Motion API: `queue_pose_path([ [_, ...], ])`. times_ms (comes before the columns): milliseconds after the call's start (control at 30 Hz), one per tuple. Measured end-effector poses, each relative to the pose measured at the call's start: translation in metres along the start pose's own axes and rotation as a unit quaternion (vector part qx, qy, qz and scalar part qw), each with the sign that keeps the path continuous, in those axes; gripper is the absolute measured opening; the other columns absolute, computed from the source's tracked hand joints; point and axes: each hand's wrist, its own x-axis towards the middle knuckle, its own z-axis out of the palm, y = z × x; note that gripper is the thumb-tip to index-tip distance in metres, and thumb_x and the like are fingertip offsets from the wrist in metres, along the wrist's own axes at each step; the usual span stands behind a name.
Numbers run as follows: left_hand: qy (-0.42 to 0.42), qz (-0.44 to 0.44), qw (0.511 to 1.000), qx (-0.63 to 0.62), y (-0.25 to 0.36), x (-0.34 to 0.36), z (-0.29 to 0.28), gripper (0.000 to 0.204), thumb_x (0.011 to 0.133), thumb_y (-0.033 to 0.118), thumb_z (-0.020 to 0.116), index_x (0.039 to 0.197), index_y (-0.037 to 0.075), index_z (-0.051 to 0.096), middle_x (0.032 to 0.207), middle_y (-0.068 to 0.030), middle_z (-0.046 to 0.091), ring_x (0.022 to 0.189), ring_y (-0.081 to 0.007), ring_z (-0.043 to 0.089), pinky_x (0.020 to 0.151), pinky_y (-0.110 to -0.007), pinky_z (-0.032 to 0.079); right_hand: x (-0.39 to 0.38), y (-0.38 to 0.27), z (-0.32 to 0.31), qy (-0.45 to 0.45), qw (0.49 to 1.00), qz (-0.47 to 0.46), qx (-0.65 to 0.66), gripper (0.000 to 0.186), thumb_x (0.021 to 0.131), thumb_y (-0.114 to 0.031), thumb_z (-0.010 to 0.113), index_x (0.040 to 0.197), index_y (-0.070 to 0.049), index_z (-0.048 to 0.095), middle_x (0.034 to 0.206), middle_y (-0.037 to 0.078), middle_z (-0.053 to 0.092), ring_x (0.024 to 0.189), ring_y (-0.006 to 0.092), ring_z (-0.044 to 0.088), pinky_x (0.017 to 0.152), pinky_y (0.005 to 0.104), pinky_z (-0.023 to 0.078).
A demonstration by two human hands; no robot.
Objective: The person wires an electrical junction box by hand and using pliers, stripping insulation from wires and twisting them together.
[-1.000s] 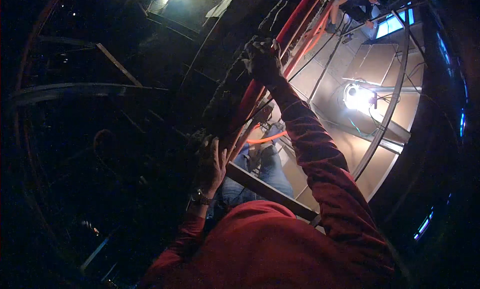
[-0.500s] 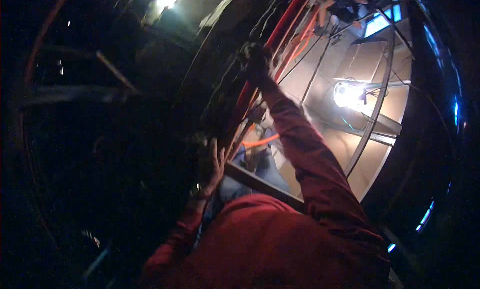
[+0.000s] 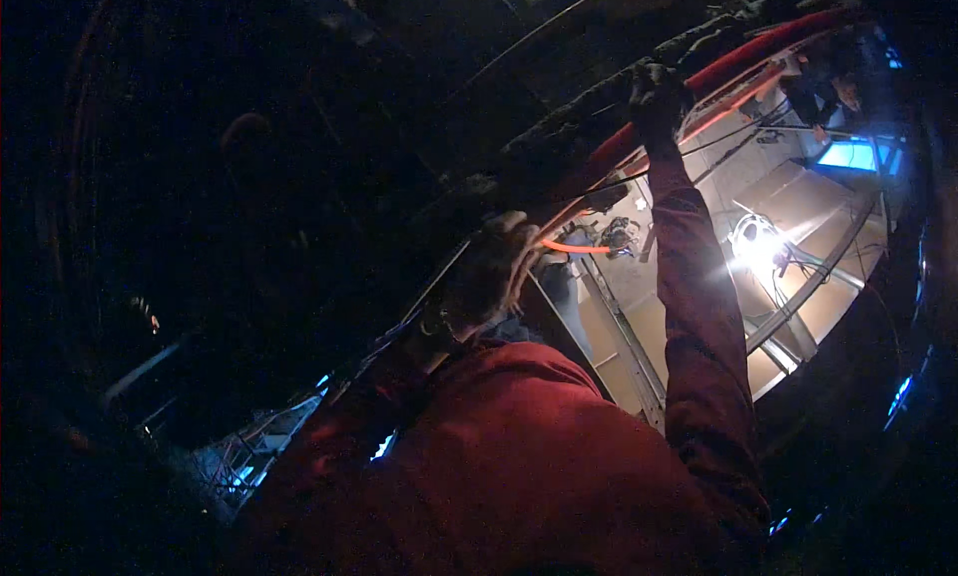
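My right hand (image 3: 657,95) reaches far up, closed over a dark, rough-looking edge where a thick red tube (image 3: 768,43) runs along it. What exactly lies under its fingers is too dark to make out. Lower and nearer my body, my left hand (image 3: 491,269) lies against the same dark edge, its fingers stretched along it and partly lost in shadow. Beside it passes an orange hose (image 3: 581,247). Both forearms are in red sleeves.
Below to the right, a bright lamp (image 3: 760,251) lights pale brown panels (image 3: 783,202) with cables and a curved dark rail (image 3: 813,287). Another person's hand (image 3: 820,134) shows near a blue-lit opening (image 3: 853,155). A metal strip (image 3: 627,337) runs beside my right sleeve.
The view has swung, so the dark edge and lit area sit further right. Both hands stay at the edge; my left hand appears higher and closer to the orange hose.
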Motion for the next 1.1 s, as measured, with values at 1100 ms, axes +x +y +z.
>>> queue_pose_path([
  [1100, -0.056, -0.228, 0.972, 0.019, -0.061, -0.031, -0.047, 0.043, 0.096, 0.019, 0.065, 0.134, 0.001, 0.056, 0.129, -0.0229, 0.06, 0.12, -0.0379, 0.058, 0.102, -0.045, 0.048, -0.011, 0.021, 0.006, -0.101, 0.992, 0.022, -0.078, 0.033, 0.098, -0.04, 0.057, 0.098, -0.01, 0.072, 0.093, 0.015, 0.072, 0.088, 0.0365, 0.068, 0.078, 0.0476, 0.052],
])
